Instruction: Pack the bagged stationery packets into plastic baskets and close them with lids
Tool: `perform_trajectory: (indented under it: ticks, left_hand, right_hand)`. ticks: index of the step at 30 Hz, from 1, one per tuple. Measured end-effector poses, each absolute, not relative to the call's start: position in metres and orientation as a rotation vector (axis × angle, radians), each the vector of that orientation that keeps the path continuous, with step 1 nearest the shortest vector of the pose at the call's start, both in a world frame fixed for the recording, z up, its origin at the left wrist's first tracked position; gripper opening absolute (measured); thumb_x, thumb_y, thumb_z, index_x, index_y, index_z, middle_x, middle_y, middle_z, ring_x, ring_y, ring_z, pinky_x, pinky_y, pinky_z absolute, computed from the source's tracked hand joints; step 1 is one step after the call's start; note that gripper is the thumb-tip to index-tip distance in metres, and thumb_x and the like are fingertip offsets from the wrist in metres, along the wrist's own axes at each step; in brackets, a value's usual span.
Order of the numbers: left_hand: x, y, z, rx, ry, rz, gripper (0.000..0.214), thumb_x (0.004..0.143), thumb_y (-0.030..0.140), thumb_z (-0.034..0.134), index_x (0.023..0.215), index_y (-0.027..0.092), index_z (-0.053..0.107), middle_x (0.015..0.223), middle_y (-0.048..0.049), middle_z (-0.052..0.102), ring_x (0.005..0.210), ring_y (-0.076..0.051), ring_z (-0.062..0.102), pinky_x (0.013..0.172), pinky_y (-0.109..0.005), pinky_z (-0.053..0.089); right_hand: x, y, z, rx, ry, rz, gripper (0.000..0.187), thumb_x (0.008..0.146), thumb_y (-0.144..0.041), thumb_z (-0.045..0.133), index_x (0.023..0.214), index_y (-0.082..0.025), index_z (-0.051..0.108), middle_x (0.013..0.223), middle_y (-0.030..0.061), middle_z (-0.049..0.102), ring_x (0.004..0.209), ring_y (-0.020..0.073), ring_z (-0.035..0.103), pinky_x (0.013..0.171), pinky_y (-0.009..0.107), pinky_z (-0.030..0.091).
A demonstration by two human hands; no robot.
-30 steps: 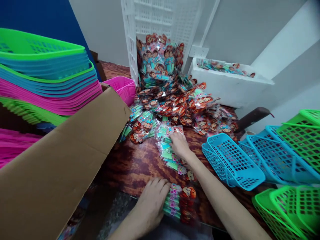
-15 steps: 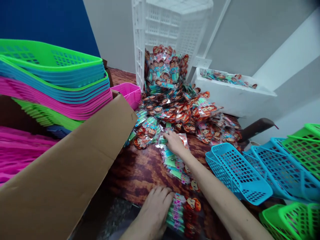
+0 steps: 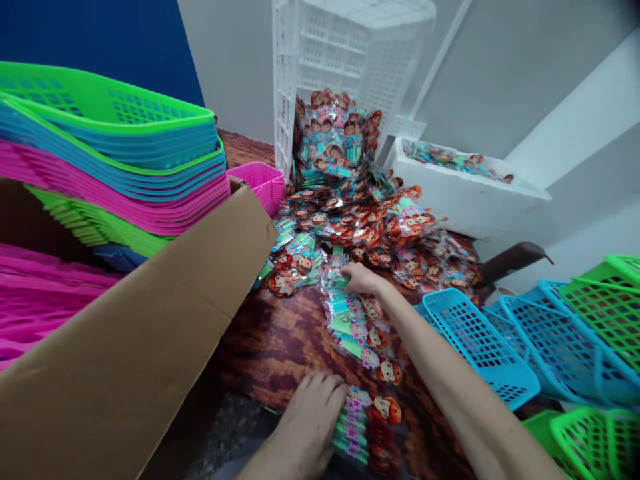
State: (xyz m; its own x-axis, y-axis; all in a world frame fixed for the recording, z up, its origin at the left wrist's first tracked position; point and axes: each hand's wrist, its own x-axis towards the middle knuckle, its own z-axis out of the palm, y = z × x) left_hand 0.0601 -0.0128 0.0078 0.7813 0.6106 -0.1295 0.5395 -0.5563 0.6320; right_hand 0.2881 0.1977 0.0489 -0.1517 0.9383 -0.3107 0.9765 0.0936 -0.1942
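Observation:
My left hand (image 3: 314,412) rests at the near edge of the table, its fingers closed around a stack of clear plastic packets (image 3: 357,427). Each packet has a red-haired cartoon head, pink lettering and green sticks. Farther out, my right hand (image 3: 359,277) has curled fingers on the far end of an overlapping row of similar packets (image 3: 353,327); its fingertips are partly hidden. Just beyond the row lies a large loose heap of such packets (image 3: 350,220).
At left stands an open cardboard box (image 3: 165,320) beneath nested coloured baskets (image 3: 115,153). Blue baskets (image 3: 480,340) and green baskets (image 3: 595,433) are on the right. A white crate (image 3: 285,87), a pink basket (image 3: 263,187) and a white foam box (image 3: 460,193) stand behind.
My right hand has shifted slightly right, with its fingers more curled, uncovering more of the packet row. The left hand stays on its stack. The view has moved a little.

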Motion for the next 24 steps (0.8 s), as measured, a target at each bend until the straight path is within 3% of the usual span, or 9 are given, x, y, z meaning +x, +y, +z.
perform_trajectory:
  ticks: [5,11,14,19,24]
  left_hand:
    - [0.058,-0.015,0.007,2.28,0.844,0.187,0.077,0.066,0.013,0.058,0.14,0.022,0.04,0.141,-0.0039,0.046,0.128,-0.023,0.035,0.118,-0.036,0.019]
    - [0.056,-0.013,0.008,2.281,0.82,0.169,0.072,0.072,0.017,0.058,0.142,0.024,0.039,0.139,-0.0035,0.047,0.126,-0.023,0.036,0.117,-0.036,0.021]
    - [0.056,-0.012,0.008,2.287,0.813,0.154,0.072,0.073,0.018,0.059,0.142,0.024,0.038,0.142,-0.0041,0.045,0.128,-0.024,0.035,0.118,-0.038,0.02]
    - [0.056,-0.014,0.01,2.273,0.829,0.169,0.071,0.072,0.017,0.058,0.141,0.023,0.039,0.141,-0.0047,0.046,0.127,-0.024,0.036,0.118,-0.039,0.021]
    - [0.056,-0.016,0.008,2.27,0.841,0.257,0.073,0.069,0.013,0.055,0.14,0.024,0.041,0.138,-0.003,0.049,0.125,-0.023,0.038,0.118,-0.036,0.021]
  right_hand:
    - [0.276,0.188,0.039,1.964,2.199,-0.406,0.031,0.072,-0.017,0.068,0.102,-0.025,0.068,0.115,0.0092,0.056,0.109,0.0278,0.049,0.085,0.036,0.037]
    - [0.286,0.194,0.047,1.943,2.176,-0.347,0.028,0.07,-0.031,0.077,0.096,-0.025,0.068,0.113,0.0063,0.056,0.109,0.0265,0.049,0.084,0.033,0.036]
    - [0.277,0.182,0.047,1.94,2.242,-0.214,0.024,0.08,-0.022,0.066,0.104,-0.024,0.067,0.117,0.0099,0.054,0.113,0.0277,0.046,0.088,0.036,0.035]
    - [0.265,0.152,0.041,1.953,2.313,-0.034,0.041,0.09,-0.011,0.047,0.13,-0.018,0.055,0.128,0.0173,0.051,0.114,0.0294,0.044,0.091,0.039,0.032]
    - [0.273,0.161,0.046,1.912,2.307,-0.132,0.033,0.085,-0.017,0.059,0.118,-0.022,0.063,0.116,0.0114,0.061,0.108,0.0274,0.047,0.085,0.035,0.035]
